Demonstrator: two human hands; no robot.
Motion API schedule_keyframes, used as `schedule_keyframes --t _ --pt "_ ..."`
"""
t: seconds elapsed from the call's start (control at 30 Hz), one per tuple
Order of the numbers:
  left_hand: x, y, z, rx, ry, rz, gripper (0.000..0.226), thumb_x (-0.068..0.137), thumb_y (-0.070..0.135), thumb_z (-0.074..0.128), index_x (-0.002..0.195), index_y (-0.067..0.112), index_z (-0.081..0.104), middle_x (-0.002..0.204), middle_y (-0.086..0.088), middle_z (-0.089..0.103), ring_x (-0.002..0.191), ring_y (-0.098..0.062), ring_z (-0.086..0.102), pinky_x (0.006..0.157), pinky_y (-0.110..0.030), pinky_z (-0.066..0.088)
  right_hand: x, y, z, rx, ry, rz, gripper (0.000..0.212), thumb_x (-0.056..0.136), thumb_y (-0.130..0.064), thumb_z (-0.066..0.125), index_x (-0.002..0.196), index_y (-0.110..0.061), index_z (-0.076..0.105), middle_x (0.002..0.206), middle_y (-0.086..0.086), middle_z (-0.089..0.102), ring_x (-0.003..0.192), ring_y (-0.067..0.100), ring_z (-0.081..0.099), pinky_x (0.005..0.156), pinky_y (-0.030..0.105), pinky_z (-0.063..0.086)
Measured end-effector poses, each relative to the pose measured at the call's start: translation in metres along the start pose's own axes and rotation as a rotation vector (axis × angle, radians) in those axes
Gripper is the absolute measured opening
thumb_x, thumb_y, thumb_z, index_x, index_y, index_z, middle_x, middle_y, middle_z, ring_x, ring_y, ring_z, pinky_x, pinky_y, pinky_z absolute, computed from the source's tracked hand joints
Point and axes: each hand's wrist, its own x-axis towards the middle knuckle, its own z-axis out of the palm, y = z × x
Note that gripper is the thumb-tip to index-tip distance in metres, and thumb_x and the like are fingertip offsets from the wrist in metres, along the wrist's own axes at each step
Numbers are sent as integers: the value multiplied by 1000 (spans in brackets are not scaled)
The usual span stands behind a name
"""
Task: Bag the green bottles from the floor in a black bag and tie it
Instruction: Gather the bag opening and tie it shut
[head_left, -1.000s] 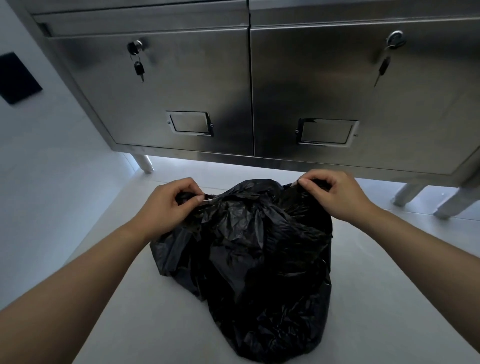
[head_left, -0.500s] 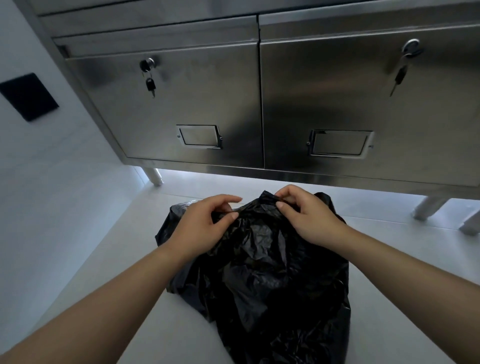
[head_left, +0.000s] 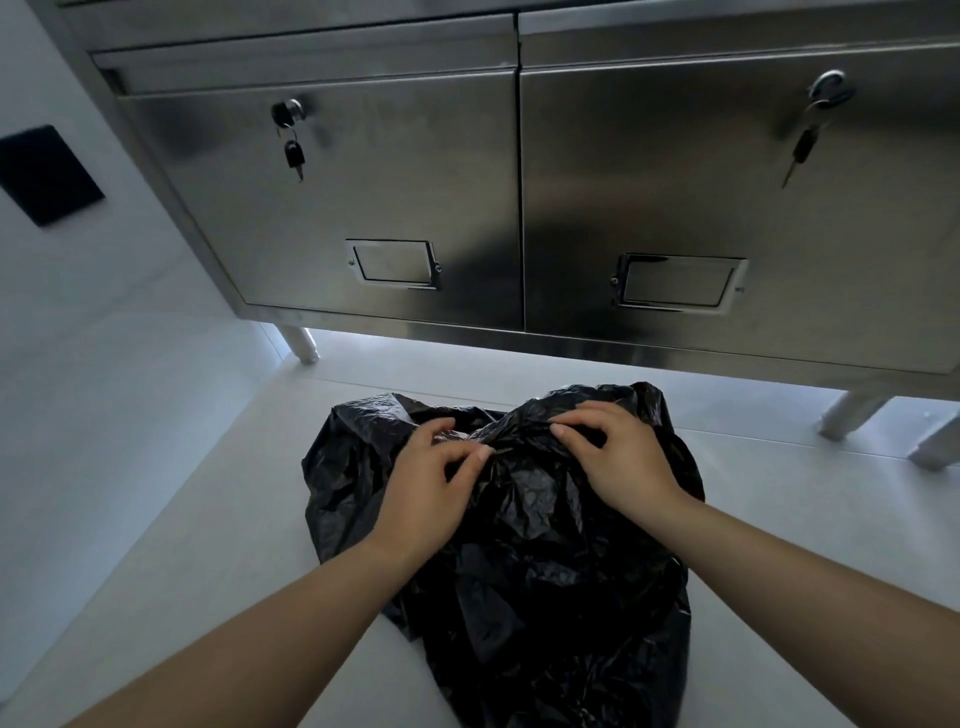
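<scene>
Left hand (head_left: 431, 483) is pinching a fold of the black bag (head_left: 545, 571) near its top, and the right hand (head_left: 618, 460) has its fingers curled into the crumpled plastic just beside it. The bag sits lumpy on the pale floor (head_left: 208, 519) in front of a steel cabinet (head_left: 395, 208). Can't tell what's inside, the plastic hides it.

steel cabinet (head_left: 395, 197) on legs, keys in locks; white floor (head_left: 779, 519).
</scene>
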Motion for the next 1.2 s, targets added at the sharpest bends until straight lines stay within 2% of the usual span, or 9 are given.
schedule_keyframes --t 0.13,0.27,0.43,0.6,0.73,0.9,1.03,1.1,1.2 --pt "-9 -9 3 100 -170 130 44 82 47 62 124 32 59 148 6 33 139 -9 24 113 -24 17 -1 8 2 -61 -54 -39 19 89 -34 58 102 -31 71 126 -1 59 124 10 46 97 18 27" --pt "-9 -20 3 150 -279 131 71 69 57 71 133 36 47 151 11 24 140 -7 17 112 -23 13 -6 13 7 -195 -203 -82 28 95 -35 44 118 -36 61 142 3 44 136 21 30 110 32 22" --pt "-12 -34 11 231 -356 133 60 78 46 69 132 27 51 145 4 37 135 -11 34 111 -21 24 -11 17 9 -358 -464 -98 40 96 -46 31 137 -46 34 158 -4 11 145 24 -1 114 54 17" --pt "-18 -40 20 219 -360 137 50 85 34 64 131 21 52 139 3 43 130 -12 41 107 -17 27 -19 20 10 -422 -628 -101 79 69 -82 40 136 -61 4 156 -15 -14 143 22 -20 113 61 14" --pt "-18 -49 23 220 -355 141 44 89 31 60 130 19 53 138 3 45 129 -12 42 105 -14 26 -20 30 22 -442 -663 -129 95 57 -86 50 128 -69 -11 154 -17 -22 142 21 -23 112 60 19" --pt "-19 -70 30 160 -357 92 34 92 25 56 125 18 56 128 5 52 120 -9 48 104 -21 36 -17 51 48 -410 -702 -140 102 52 -85 55 126 -71 -14 153 -19 -22 142 21 -21 112 59 20" --pt "-27 -87 42 19 -264 15 22 92 19 55 114 24 60 110 16 56 104 8 51 88 -2 35 -12 59 73 -350 -721 -136 105 50 -87 56 127 -70 -14 154 -19 -19 143 23 -17 112 59 18" --pt "-32 -93 48 -36 -216 -19 22 92 15 56 112 23 62 107 17 56 98 16 50 85 1 34 -13 62 85 -374 -731 -169 108 49 -88 55 128 -68 -15 156 -14 -16 144 23 -13 111 60 19" --pt "-39 -97 52 -50 -225 -25 24 91 15 57 113 21 62 110 13 59 99 11 51 88 0 34 -18 71 96 -428 -750 -229 107 52 -85 56 130 -66 -14 157 -6 -5 143 22 -3 111 54 24"
